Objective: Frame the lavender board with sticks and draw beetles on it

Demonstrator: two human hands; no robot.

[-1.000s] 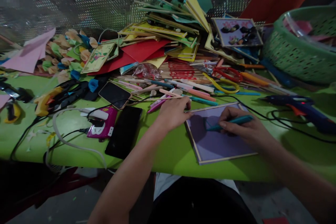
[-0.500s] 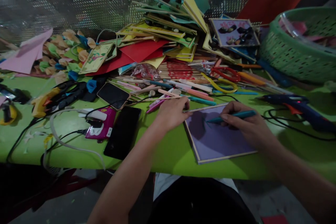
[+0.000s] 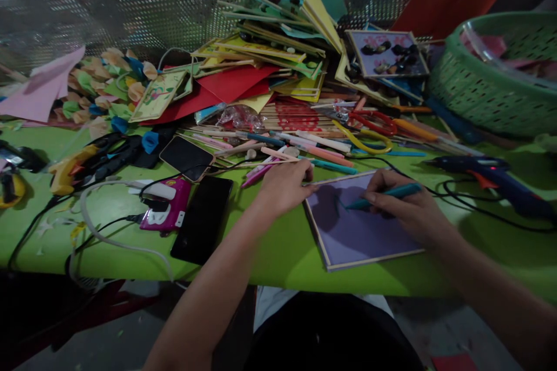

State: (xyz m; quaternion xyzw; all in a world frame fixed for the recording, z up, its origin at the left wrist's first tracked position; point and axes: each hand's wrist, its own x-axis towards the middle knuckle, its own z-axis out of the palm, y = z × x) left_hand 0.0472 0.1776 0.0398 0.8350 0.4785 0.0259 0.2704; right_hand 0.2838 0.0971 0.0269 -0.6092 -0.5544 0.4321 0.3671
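Note:
A purple card (image 3: 369, 237) with thin pale strips along its edges lies flat in front of me, slightly turned. My right hand (image 3: 394, 197) rests over its right side, closed round a teal felt-tip pen (image 3: 402, 190). The pen's tip points left and down onto the card, beside a short, faint curved teal line (image 3: 339, 204). At the card's upper left corner is my left hand (image 3: 287, 184), its fingers bent and its thumb on the corner; some fingertips are hidden. Several pens, including a teal one (image 3: 335, 167), lie just beyond that hand.
A black phone (image 3: 202, 220), a magenta power adapter (image 3: 165, 208) and cables lie at left. Stick-edged cards (image 3: 261, 52) are heaped behind, near scissors (image 3: 369, 139). A glue gun (image 3: 491, 177) with its cord and a green basket (image 3: 491, 87) stand at right.
My right hand has shifted the pen tip slightly right and down on the purple card, and the teal line shows more clearly. My left hand stays at the corner.

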